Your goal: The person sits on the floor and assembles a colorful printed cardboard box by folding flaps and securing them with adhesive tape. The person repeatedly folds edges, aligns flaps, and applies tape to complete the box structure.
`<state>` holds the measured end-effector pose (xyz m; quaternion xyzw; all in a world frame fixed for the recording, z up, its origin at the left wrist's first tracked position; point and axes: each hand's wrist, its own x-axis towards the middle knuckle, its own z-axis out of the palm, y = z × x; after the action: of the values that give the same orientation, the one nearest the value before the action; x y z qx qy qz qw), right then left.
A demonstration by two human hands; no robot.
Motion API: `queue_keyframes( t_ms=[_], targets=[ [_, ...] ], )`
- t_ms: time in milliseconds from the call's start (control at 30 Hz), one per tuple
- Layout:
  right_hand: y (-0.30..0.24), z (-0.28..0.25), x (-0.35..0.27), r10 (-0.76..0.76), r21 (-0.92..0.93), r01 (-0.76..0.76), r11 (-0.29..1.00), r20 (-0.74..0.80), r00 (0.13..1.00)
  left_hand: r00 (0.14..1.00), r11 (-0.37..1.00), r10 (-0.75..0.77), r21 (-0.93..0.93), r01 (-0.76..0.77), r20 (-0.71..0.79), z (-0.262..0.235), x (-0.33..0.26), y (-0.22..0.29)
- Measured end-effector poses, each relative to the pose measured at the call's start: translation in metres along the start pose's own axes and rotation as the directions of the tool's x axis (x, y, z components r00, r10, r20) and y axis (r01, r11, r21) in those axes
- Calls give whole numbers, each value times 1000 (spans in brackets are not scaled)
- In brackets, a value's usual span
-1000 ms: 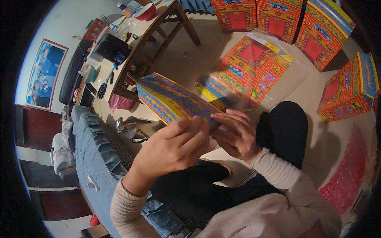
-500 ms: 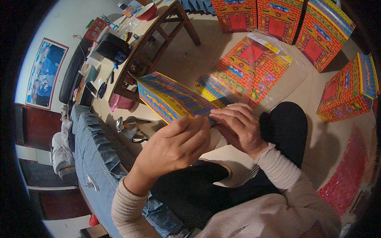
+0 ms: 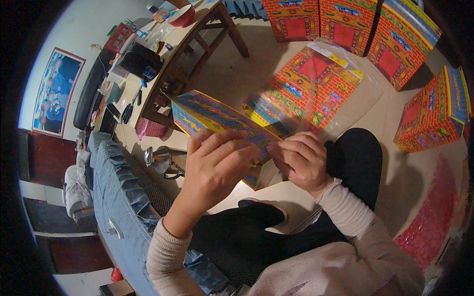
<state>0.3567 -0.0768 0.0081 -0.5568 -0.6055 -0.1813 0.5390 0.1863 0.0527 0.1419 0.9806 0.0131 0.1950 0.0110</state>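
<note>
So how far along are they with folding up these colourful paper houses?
Four finished paper houses already stand on the floor. Left hand and right hand both grip a partly folded house. A bagged stack of flat sheets apparently remains.

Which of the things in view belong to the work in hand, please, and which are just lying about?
In hand: left hand and right hand on the colourful paper box; flat printed sheets in clear plastic; finished boxes.

Lying about: wooden table, red bowl, wall picture, blue cloth.
</note>
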Motion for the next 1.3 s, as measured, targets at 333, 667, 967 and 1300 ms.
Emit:
queue_keyframes(
  t_ms=[333, 667, 967, 1300],
  targets=[
    [-1, -7, 0, -5, 35, 3, 999, 62, 998, 997, 991, 3, -134, -12, -71, 18, -5, -15],
    [-8, 0, 3, 24, 55, -27, 998, 51, 998, 996, 987, -4, -160, -9, -85, 14, -5, -17],
    [-17, -1, -1, 70, 7, -71, 997, 104, 992, 992, 977, 32, -204, -56, -122, 21, -4, -18],
    [-28, 3, 0, 106, 40, -110, 993, 82, 991, 996, 962, 38, -268, -59, -80, 14, -1, -18]
  ],
)
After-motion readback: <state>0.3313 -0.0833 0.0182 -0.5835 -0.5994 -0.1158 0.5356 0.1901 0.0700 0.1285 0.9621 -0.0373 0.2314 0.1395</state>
